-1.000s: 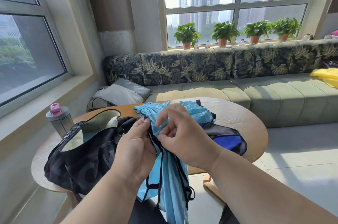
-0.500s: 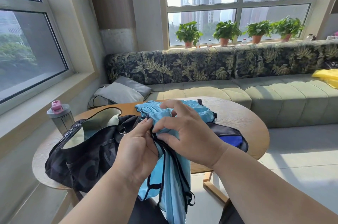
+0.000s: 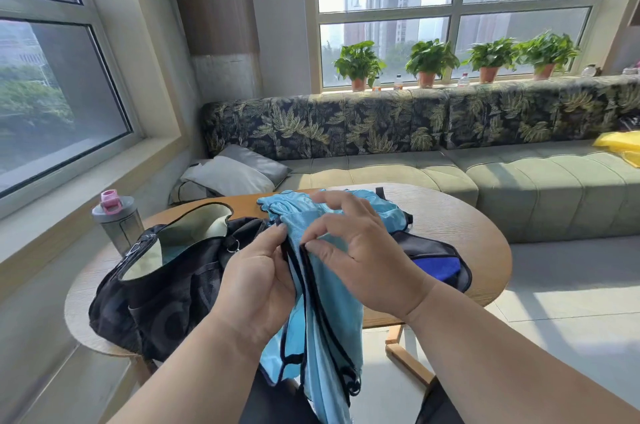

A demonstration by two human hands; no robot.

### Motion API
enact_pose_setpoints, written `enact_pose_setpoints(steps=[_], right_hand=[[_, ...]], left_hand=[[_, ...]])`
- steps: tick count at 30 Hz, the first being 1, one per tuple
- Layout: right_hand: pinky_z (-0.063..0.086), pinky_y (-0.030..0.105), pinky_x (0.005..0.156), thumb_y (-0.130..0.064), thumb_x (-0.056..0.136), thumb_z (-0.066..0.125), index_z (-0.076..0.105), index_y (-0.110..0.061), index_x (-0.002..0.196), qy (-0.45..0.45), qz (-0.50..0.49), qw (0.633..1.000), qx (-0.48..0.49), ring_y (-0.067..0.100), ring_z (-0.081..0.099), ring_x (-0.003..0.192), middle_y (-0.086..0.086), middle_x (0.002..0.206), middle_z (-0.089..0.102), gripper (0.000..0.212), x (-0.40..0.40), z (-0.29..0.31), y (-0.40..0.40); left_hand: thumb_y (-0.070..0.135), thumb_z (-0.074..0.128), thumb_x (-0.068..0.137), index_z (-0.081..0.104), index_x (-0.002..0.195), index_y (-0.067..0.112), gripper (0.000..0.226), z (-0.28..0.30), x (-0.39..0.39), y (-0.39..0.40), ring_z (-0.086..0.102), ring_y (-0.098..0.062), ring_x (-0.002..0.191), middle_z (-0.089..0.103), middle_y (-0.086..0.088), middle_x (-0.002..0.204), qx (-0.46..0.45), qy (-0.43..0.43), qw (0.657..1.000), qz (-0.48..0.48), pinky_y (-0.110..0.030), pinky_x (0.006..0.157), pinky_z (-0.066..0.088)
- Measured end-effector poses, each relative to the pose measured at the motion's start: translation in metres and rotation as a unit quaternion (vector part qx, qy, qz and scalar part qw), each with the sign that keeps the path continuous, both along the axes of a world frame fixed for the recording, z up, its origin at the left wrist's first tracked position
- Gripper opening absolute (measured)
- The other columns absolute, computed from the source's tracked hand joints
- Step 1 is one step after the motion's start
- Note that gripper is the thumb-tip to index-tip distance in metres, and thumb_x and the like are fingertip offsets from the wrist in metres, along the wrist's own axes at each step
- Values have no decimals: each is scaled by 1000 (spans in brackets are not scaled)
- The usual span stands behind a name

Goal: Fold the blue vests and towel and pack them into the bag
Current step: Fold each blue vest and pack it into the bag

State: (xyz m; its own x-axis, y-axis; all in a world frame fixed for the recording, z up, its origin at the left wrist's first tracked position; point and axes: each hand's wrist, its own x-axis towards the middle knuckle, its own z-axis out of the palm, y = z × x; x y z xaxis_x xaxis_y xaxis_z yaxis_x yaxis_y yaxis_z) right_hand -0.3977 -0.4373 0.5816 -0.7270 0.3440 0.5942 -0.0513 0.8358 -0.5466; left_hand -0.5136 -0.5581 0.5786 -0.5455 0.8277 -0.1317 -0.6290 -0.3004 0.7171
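A light blue vest (image 3: pixel 325 347) with black trim hangs bunched off the table's near edge. My left hand (image 3: pixel 256 285) grips its upper part from the left. My right hand (image 3: pixel 363 261) pinches the black-trimmed edge between thumb and forefinger, its other fingers lifted. More light blue fabric (image 3: pixel 346 205) lies heaped on the table behind my hands. A black bag (image 3: pixel 166 288) lies on the left of the table with its mouth open and a pale lining showing. A dark blue cloth (image 3: pixel 436 267) inside a black-edged piece lies to the right.
The round wooden table (image 3: pixel 460 226) stands before a green sofa (image 3: pixel 519 181) with a leaf-patterned back. A grey bottle (image 3: pixel 119 222) with a pink lid stands at the table's left. Grey cushions (image 3: pixel 235 174) lie in the sofa corner, a yellow cloth (image 3: pixel 620 146) at the far right.
My right hand has opened out and slid down the vest's trim, now pinching with thumb and forefinger. The left hand keeps its hold. The view has tilted slightly.
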Motion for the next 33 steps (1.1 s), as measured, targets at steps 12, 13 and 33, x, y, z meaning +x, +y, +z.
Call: enact_pose_setpoints(steps=[12, 13, 33], right_hand=[[32, 14, 110, -20, 101, 67, 72, -23, 98, 76, -15, 984, -159, 0, 52, 128, -11, 128, 59, 7, -7, -1, -3], [32, 14, 110, -19, 101, 68, 72, -22, 98, 78, -18, 983, -163, 0, 52, 127, -10, 127, 59, 6, -7, -1, -4], [58, 30, 91, -26, 93, 70, 69, -4, 123, 66, 207, 775, -594, 20, 71, 102, 12, 113, 74, 37, -2, -4, 0]], left_hand=[[13, 51, 106, 61, 102, 7, 13, -1, 29, -1, 67, -20, 81, 71, -12, 91, 19, 160, 987, 27, -31, 75, 56], [15, 51, 106, 60, 104, 7, 12, -1, 29, -2, 66, -21, 82, 70, -12, 91, 23, 159, 987, 25, -32, 76, 54], [13, 50, 99, 62, 124, -2, 31, 8, 20, -2, 71, -29, 109, 72, -24, 122, 53, 140, 988, 30, -37, 92, 62]])
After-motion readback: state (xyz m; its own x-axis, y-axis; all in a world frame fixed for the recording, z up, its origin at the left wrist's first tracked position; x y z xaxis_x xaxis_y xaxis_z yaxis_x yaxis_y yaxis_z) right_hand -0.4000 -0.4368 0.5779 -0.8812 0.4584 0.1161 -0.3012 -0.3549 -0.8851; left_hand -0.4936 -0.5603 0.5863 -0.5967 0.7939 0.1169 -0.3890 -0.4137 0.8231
